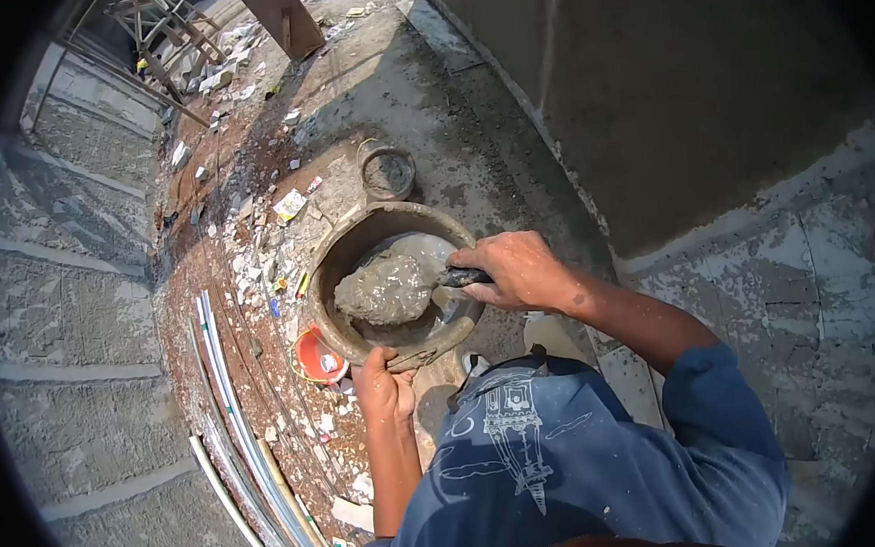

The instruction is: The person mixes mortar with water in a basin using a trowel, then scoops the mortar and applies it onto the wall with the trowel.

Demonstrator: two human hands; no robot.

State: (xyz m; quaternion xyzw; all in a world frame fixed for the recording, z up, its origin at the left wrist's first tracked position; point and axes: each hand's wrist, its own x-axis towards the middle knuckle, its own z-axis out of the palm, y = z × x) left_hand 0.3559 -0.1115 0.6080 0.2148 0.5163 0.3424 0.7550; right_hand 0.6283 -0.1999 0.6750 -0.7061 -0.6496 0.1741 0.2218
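Note:
A round, mortar-caked tub (334, 248) stands in front of me, holding a lump of wet mortar (383, 289) in greyish water. My right hand (512, 269) is wrapped around the black handle of a trowel (468, 276) at the tub's right side. The trowel's blade is mostly hidden by the mortar. At the near left edge of the tub, my left hand (384, 385) grips the rim, thumb on top and fingers below. Just beyond the tub stands a smaller bucket (387, 146) with grey contents.
A red container (319, 355) sits beside the tub on the left. Long pipes (226, 387) lie along the ground at lower left. Rubble and litter cover the ground by the block wall (68, 296). A plastered wall (707, 87) rises on the right; wooden trestles (167, 29) stand far left.

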